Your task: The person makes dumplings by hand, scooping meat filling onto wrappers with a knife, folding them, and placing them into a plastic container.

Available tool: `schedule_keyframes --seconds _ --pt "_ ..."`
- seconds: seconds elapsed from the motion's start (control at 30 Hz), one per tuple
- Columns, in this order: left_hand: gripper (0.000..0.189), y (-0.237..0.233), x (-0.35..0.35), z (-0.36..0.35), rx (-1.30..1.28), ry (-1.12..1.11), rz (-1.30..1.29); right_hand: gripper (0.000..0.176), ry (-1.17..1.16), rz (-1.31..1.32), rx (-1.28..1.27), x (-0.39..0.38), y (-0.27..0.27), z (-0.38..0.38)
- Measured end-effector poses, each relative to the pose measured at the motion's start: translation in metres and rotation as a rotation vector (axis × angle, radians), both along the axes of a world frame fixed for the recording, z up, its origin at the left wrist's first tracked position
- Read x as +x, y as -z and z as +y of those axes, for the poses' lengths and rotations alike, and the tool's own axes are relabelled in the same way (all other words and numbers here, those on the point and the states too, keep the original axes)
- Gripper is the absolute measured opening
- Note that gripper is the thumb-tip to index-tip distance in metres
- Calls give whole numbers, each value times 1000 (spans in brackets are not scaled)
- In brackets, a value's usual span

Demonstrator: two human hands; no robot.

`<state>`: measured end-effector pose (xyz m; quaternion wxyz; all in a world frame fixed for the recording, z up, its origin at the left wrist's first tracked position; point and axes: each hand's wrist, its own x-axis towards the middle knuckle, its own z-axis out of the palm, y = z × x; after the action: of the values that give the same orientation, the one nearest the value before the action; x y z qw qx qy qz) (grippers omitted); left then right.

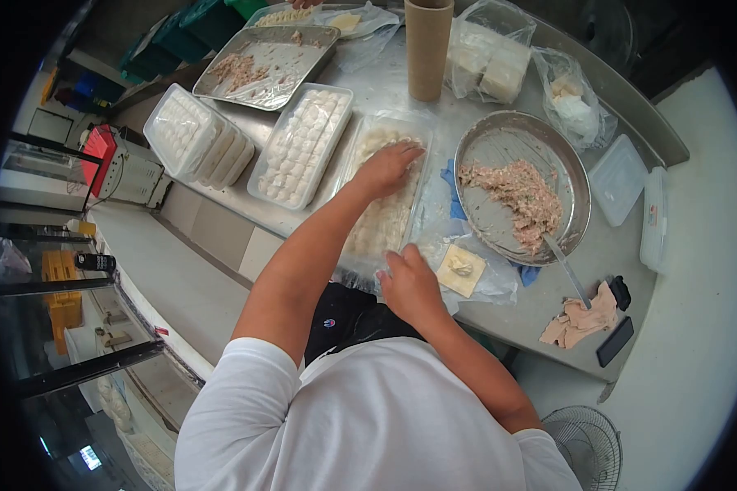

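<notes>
A container of pale dumplings point(374, 225) stands in front of me under clear plastic film point(360, 263). My left hand point(391, 169) reaches over the container's far half, its fingers stretched out and resting on the film. My right hand point(411, 285) is at the near right corner, fingers curled closed at the film's edge; the fingertips are partly hidden. Just right of that hand, a square dough wrapper point(461, 271) with a small mark or dab in its middle lies on plastic. A round metal pan point(581, 184) holds minced filling point(520, 192) and a long-handled utensil point(567, 270).
Left stand a container of dumplings point(301, 147) and stacked containers point(190, 135). Behind is a metal tray point(319, 42) with leftover filling. A cardboard tube point(428, 49), bagged white blocks point(491, 61), lids point(619, 178), a cloth point(583, 315) and a phone point(615, 341) line the right. Another person's hand point(305, 3) shows at the top.
</notes>
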<state>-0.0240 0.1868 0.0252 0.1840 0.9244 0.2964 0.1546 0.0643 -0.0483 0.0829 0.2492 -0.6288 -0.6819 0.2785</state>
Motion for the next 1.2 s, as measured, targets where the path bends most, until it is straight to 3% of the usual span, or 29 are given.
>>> schedule_keyframes --seconds 0.03,0.1,0.23,0.3,0.43,0.5,0.63,0.7,0.77,0.87,0.97,1.03,1.17,1.2 --pt "51 0 1 0 -2 2 -1 42 2 -1 -2 0 -12 4" --pt "51 0 6 0 -181 -78 -89 51 -136 -146 382 -5 -28 17" --pt "50 0 8 6 -200 -20 -114 57 -340 -114 230 -25 12 26" --pt "51 2 10 10 -241 -14 -186 60 -364 -265 24 -29 25 22" --pt "48 -16 19 -5 -221 -77 -234 58 -262 -231 105 -27 26 15" --pt "45 -33 25 -29 -93 -134 -264 54 -270 -139 270 -20 16 14" --pt "43 -21 30 -100 -251 210 -181 44 -270 65 348 24 -3 -14" --pt "41 -22 39 -130 -276 335 -81 31 -247 118 254 53 2 -37" --pt "39 -6 50 -147 -219 329 -52 23 -168 97 304 77 7 -57" --pt "37 16 59 -160 -123 290 10 17 -113 148 178 105 11 -85" --pt "34 15 56 -165 -103 235 57 12 24 148 190 122 19 -102" --pt "33 2 50 -166 -126 210 76 11 124 144 150 130 18 -110" --pt "26 -44 1 -147 -360 20 -289 11 189 170 164 144 15 -118" --pt "26 -52 -17 -139 -417 -39 -225 10 217 189 140 148 14 -120"
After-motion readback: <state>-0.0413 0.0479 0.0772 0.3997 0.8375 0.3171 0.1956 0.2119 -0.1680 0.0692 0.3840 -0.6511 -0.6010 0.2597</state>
